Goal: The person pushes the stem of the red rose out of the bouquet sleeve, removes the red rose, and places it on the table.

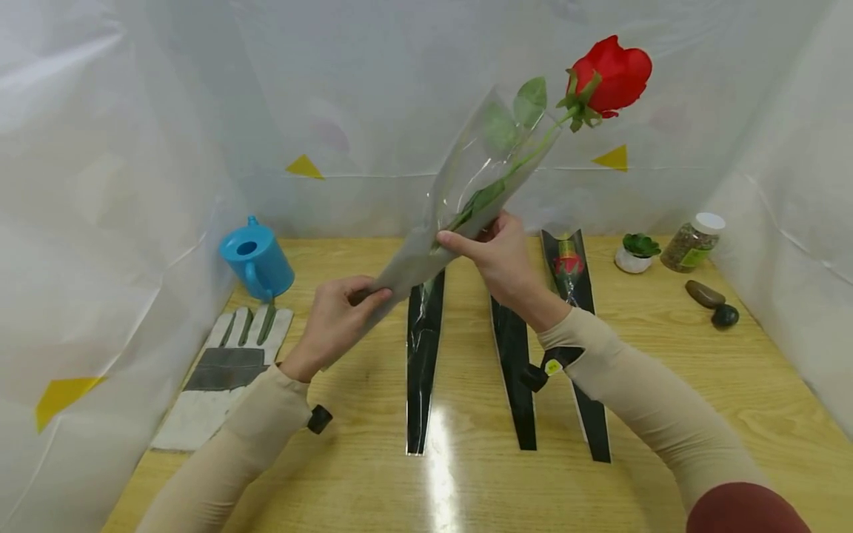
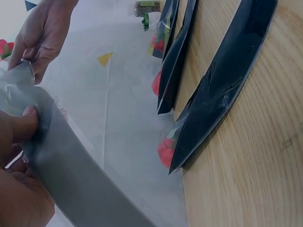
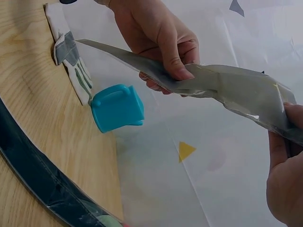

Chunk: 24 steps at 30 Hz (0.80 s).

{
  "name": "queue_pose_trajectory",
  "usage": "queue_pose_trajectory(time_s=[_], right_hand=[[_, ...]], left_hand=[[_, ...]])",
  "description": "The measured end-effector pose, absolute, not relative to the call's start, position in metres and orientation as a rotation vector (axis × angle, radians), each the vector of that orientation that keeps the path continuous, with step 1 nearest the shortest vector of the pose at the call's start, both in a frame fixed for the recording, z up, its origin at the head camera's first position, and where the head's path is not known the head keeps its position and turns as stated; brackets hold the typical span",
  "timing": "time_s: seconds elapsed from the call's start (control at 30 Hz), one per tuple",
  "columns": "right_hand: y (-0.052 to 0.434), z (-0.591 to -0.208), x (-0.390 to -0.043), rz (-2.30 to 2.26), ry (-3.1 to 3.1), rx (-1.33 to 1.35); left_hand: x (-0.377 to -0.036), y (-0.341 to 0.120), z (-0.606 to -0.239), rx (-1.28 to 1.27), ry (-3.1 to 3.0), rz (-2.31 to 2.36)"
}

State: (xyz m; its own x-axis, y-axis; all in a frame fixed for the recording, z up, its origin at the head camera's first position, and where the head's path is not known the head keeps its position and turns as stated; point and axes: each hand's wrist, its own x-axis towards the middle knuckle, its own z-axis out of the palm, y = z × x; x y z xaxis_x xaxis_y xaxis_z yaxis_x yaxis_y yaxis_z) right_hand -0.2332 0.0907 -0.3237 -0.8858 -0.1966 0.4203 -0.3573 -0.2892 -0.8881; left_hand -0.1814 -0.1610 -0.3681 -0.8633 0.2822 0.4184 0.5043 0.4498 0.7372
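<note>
Raised over the table is a red rose (image 1: 613, 74) with green leaves, its stem inside a grey-backed, transparent-fronted flower sleeve (image 1: 409, 263). My left hand (image 1: 333, 318) pinches the narrow lower part of this sleeve between thumb and fingers. Higher up, at the middle, my right hand (image 1: 503, 263) grips it with the thumb in front. The bloom sticks out past the sleeve's wide top, tilted up to the right. In the right wrist view the grey sleeve (image 3: 241, 87) bends slightly between both hands. The lower stem is hidden.
Black flower sleeves (image 1: 423, 370), several-sided by red blooms, lie on the wooden table (image 1: 360, 444). At left are a blue watering can (image 1: 269, 259) and a work glove (image 1: 223, 370). Far right hold a potted succulent (image 1: 636, 255), a jar (image 1: 689, 244) and two dark stones (image 1: 704, 294).
</note>
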Motion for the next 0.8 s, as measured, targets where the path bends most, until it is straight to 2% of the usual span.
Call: queue_pose_trajectory(time_s=[0.53, 0.8], right_hand=[[0.081, -0.336, -0.232, 2.347, -1.921, 0.646], [0.085, -0.33, -0.232, 2.276, -1.941, 0.64]], left_hand=[[-0.182, -0.158, -0.369, -0.662, -2.498, -1.485], [-0.182, -0.159, -0.369, -0.715, -2.484, -1.472]])
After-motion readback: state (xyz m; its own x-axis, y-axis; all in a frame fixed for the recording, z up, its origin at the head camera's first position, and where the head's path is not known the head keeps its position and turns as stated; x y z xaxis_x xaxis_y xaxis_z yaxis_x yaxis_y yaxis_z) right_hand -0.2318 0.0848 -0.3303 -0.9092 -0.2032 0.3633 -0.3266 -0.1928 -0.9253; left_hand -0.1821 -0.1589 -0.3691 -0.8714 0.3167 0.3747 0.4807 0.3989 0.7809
